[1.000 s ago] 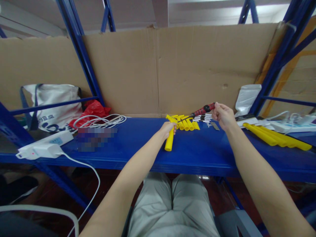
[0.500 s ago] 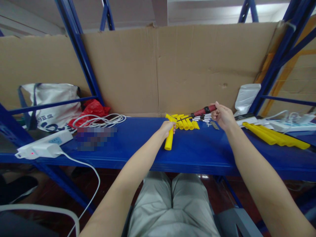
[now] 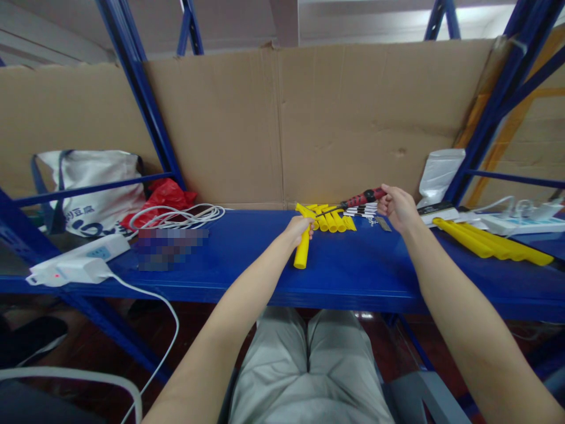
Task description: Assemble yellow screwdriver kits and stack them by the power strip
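My left hand [image 3: 302, 228] is closed around a yellow plastic tube [image 3: 301, 254], which it holds on the blue shelf top. In my right hand [image 3: 397, 206] is the rear end of a red and black screwdriver [image 3: 362, 198], pinched by the fingers. The screwdriver's thin shaft points left and its tip meets the tube beside my left fingers; the exact contact is hidden. Behind and to the right of the tube lie several more yellow tubes [image 3: 338, 222], with a row of white and black pieces [image 3: 362, 211] and small metal parts [image 3: 373, 221] next to them.
Long yellow pieces [image 3: 489, 240] lie at the right, before a white power strip [image 3: 525, 225]. At the left are another power strip [image 3: 82, 259], coiled white cable [image 3: 189, 217], a red bag [image 3: 170, 197] and a cloth bag [image 3: 97, 188]. Cardboard [image 3: 344, 123] stands behind.
The fingers of my right hand have shifted slightly on the screwdriver's end, and the handle looks turned a little. My left hand and the tube stay in place.
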{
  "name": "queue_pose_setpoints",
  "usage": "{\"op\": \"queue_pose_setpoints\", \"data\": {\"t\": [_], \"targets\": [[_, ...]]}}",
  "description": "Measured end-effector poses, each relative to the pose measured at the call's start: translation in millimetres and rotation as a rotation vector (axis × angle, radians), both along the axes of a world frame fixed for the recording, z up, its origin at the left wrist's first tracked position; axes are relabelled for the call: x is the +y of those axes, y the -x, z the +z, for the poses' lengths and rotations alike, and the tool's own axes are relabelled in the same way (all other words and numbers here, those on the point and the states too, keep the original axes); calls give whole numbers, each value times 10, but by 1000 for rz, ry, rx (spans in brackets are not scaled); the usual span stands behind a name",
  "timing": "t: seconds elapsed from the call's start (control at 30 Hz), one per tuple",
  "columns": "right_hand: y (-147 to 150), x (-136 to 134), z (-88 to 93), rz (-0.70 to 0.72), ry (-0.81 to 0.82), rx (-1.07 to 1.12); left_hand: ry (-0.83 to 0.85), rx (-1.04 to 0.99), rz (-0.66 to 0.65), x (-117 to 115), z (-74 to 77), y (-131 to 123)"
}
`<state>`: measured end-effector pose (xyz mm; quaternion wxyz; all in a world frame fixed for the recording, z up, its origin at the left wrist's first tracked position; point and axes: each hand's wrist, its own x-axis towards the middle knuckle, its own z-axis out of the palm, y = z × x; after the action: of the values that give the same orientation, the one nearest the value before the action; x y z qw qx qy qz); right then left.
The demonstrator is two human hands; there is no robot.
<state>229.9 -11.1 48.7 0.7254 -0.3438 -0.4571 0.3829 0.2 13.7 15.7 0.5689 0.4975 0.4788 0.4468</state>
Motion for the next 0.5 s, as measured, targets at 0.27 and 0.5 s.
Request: {"op": "queue_pose_setpoints", "data": {"t": [0.27,0.5], "targets": [[-17,-28,3,39,19,-52,0,-9,9,-26,17,-1],[-42,4,-14,135,-43,-72,-10,5,17,-22,23,11]]}}
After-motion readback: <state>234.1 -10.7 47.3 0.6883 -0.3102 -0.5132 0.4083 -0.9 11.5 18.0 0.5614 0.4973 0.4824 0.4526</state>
